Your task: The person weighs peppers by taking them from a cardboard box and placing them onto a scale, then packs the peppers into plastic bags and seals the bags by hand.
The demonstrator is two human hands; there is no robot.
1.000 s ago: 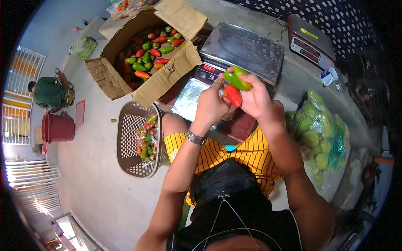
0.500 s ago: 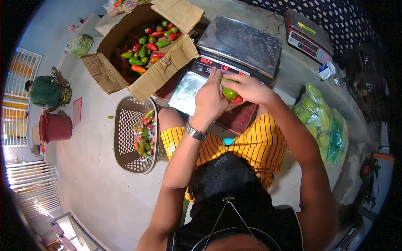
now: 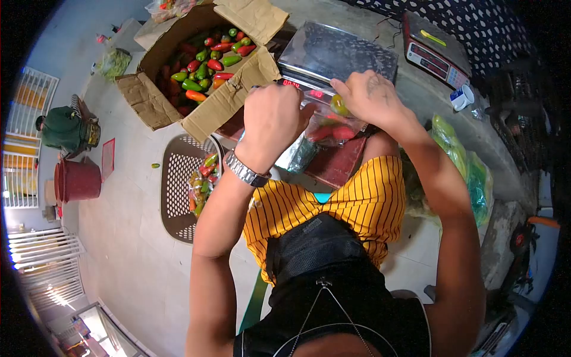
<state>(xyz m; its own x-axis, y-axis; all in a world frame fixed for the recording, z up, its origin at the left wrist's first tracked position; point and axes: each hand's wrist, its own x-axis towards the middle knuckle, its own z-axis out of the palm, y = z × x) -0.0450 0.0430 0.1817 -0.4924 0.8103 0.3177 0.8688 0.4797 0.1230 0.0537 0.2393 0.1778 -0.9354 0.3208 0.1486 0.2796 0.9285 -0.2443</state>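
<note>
A clear plastic bag [image 3: 318,113] of red and green peppers [image 3: 342,131] hangs between my two fists, over my knees. My left hand [image 3: 273,116], with a metal watch on its wrist, is closed on the bag's left side. On the other side my right hand [image 3: 373,98] is closed on the bag, its fingertips hidden behind the hand. A greenish pepper [image 3: 339,105] shows just beside its thumb. Right behind the bag stands a digital scale [image 3: 339,56] with red figures, partly covered by my hands. Below my left hand lies a shiny stack of plastic bags [image 3: 295,156].
An open cardboard box [image 3: 143,104] of peppers stands at the left. Below it a plastic basket [image 3: 178,205] holds bagged peppers. A second scale [image 3: 437,53], a mug [image 3: 462,98] and bagged green produce [image 3: 449,143] are at the right. A person [image 3: 65,128] bends by a red bucket [image 3: 80,180].
My hands have moved apart from close together over the peppers. The bag is now stretched between them, and the peppers hang lower in it.
</note>
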